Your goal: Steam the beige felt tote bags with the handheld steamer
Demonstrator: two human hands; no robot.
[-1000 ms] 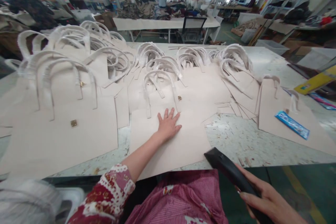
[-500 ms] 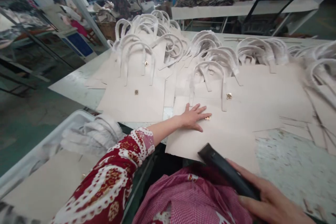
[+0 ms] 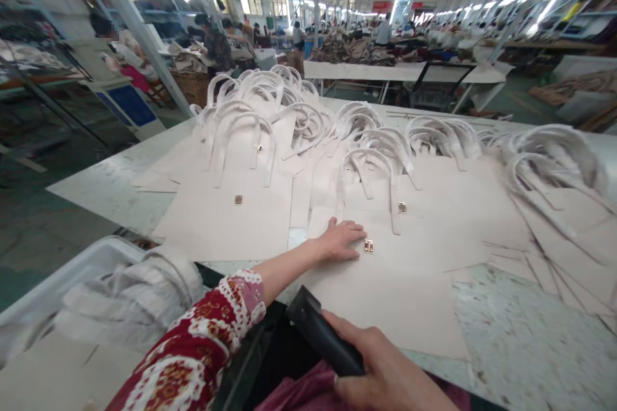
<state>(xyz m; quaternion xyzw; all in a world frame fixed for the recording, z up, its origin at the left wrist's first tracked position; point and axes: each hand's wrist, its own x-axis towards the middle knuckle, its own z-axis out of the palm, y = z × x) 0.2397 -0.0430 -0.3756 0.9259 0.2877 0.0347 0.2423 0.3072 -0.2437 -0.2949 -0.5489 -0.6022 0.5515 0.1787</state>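
Note:
My left hand (image 3: 341,239) lies palm down on the nearest beige bag panel (image 3: 395,289), fingers together and slightly curled beside a small gold clasp (image 3: 369,246). My right hand (image 3: 385,372) grips a black handheld tool (image 3: 321,337) near my body, its tip pointing up and left over the table edge. The panel's white wrapped handle (image 3: 369,170) arches just beyond my left hand.
Many more beige bag panels with white handles (image 3: 250,135) cover the worktable (image 3: 96,183). A white bin (image 3: 72,282) with wrapped handles and panels sits at my lower left. Other people work at tables behind.
My view swung and tilted up. My right hand brought the black tool leftward. My left hand's fingers drew together next to the clasp, which now shows fully.

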